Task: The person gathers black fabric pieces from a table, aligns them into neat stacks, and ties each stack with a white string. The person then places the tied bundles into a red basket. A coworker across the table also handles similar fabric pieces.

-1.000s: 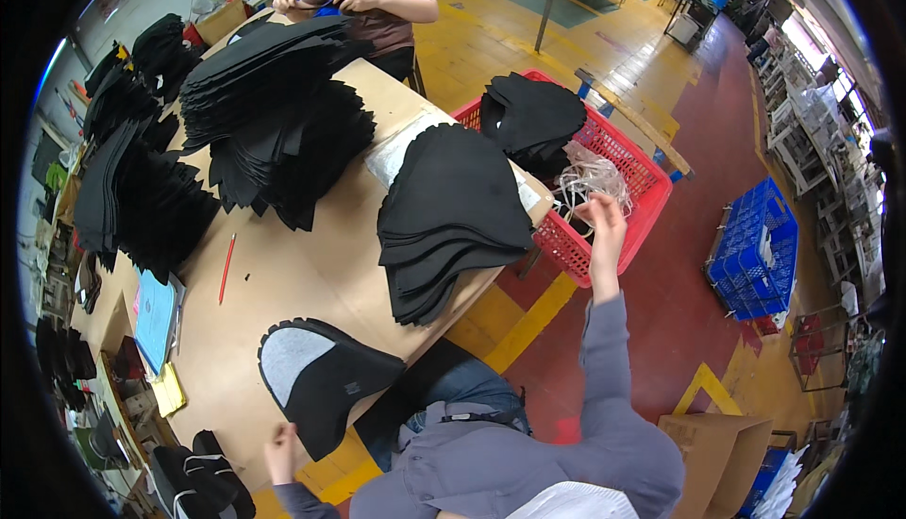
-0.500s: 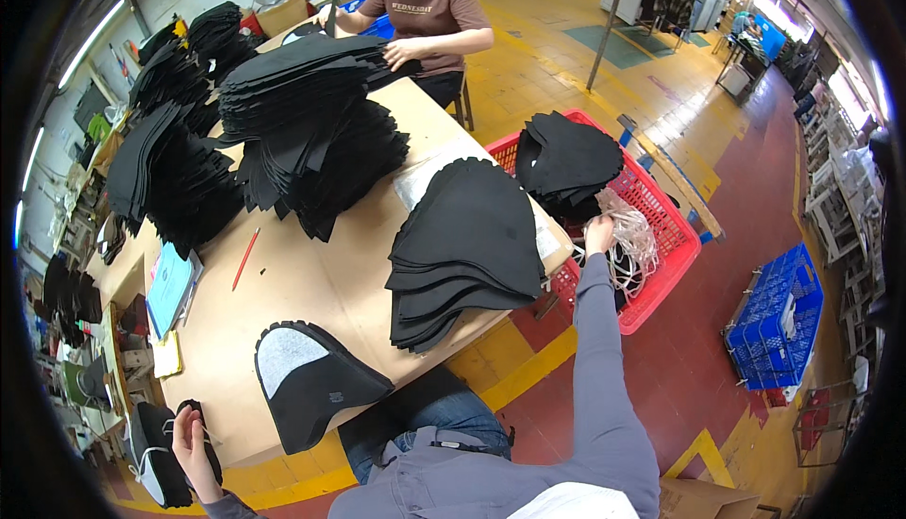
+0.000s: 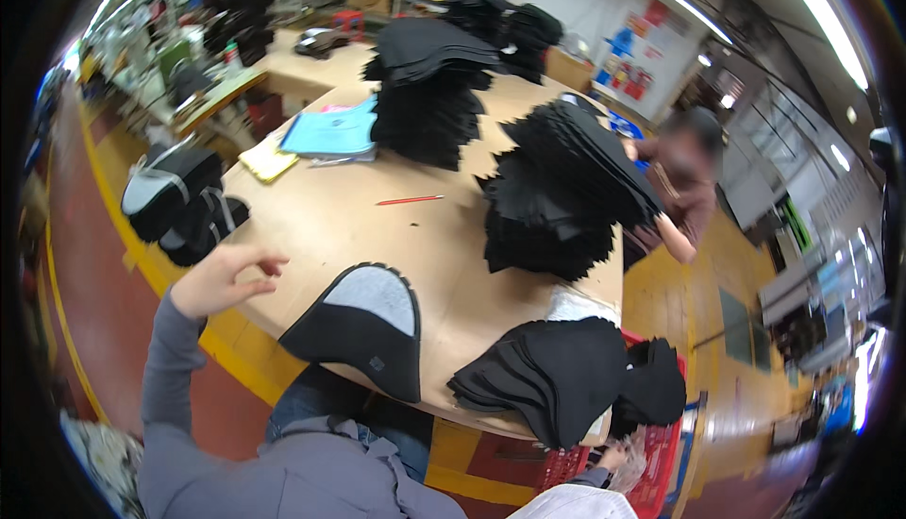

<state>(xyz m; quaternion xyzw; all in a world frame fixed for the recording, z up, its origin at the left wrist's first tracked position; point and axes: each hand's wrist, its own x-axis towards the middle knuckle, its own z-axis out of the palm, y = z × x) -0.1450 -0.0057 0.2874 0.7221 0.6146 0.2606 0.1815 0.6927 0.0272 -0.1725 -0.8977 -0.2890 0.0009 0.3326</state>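
Observation:
My left hand [image 3: 229,279] is raised over the table's left edge, fingers apart and holding nothing. Close by are two black bundles tied with white cords [image 3: 172,191]. In front of me lies a flat black curved piece with a notched edge [image 3: 377,344] and a light grey patch. To its right is a fanned stack of black pieces [image 3: 557,373]. My right hand [image 3: 613,460] is low in the red basket [image 3: 661,481], against a tangle of pale cords [image 3: 632,464]. Its fingers are small and partly hidden, so their grip is unclear.
Tall stacks of black pieces [image 3: 557,208] stand on the table [image 3: 330,226]. A red pencil [image 3: 410,200], blue folder [image 3: 330,130] and yellow pad [image 3: 268,162] lie there too. A person [image 3: 684,179] works at the far right side. More black pieces [image 3: 653,382] sit in the basket.
The view has swung to the left. My left hand has come away from the tied bundles and now hovers with spread fingers. My right hand remains by the cords in the basket.

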